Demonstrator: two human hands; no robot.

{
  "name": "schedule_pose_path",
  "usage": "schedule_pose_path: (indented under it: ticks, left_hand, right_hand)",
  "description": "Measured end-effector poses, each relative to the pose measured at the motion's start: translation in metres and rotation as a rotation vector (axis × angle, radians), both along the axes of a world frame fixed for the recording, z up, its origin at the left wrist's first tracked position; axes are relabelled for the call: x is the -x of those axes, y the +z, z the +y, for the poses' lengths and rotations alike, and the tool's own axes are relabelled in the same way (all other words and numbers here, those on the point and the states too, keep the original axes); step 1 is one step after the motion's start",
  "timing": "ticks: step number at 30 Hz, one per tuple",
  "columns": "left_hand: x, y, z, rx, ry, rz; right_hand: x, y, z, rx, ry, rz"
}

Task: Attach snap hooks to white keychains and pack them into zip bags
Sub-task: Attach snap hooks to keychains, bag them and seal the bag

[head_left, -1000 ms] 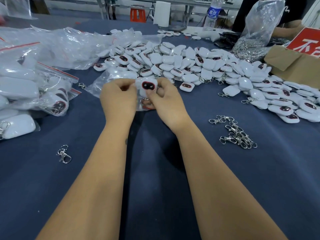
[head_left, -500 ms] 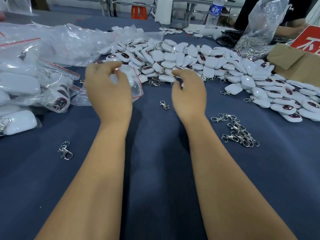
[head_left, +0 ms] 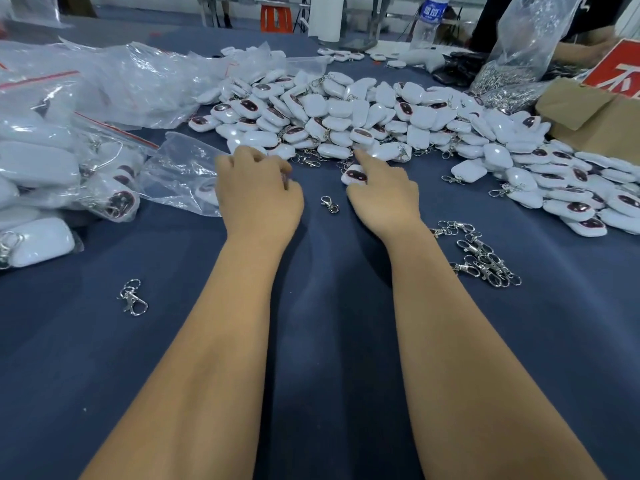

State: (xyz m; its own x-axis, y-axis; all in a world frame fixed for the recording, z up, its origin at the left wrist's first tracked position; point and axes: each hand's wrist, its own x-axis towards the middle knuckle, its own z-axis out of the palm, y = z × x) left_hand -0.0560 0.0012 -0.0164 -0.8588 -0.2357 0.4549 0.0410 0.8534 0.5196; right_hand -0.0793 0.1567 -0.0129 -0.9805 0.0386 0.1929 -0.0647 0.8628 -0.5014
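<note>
While both our forearms stretch out over the dark blue cloth (head_left: 329,341), our left hand (head_left: 258,199) rests knuckles-up beside a clear zip bag (head_left: 183,171), its fingers curled under; whether they pinch anything we cannot tell. Our right hand (head_left: 382,195) lies at the near edge of the big heap of white keychains (head_left: 363,112), index finger stretched forward, the other fingers loosely bent, closed on nothing we can see. One keychain (head_left: 354,175) with a dark oval face lies just beside that hand, touching its thumb side. Between our two hands a single snap hook (head_left: 329,204) lies on the cloth. A cluster of snap hooks (head_left: 481,254) sits to the right of our right wrist, and another hook (head_left: 132,297) lies well to the left. Filled bags (head_left: 52,174) are stacked at the left edge.
</note>
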Motion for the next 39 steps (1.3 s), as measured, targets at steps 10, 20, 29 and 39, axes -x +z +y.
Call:
schedule_pose_path:
  ticks: [10, 20, 29, 39]
  left_hand:
    - [0.0, 0.004, 0.021, -0.795, -0.351, -0.107]
    - [0.001, 0.009, 0.018, -1.22, -0.539, -0.154]
    - [0.0, 0.008, 0.019, -1.141, -0.481, -0.175]
    - [0.002, 0.009, 0.017, -1.264, -0.461, -0.237]
  right_hand:
    - [-0.008, 0.006, -0.013, 0.566, -0.017, 0.214]
    - [-0.02, 0.01, -0.035, 0.696, 0.182, 0.16]
    - [-0.015, 0.006, -0.028, 0.998, 0.22, -0.015]
    - [-0.017, 0.007, -0.026, 1.002, 0.18, -0.022]
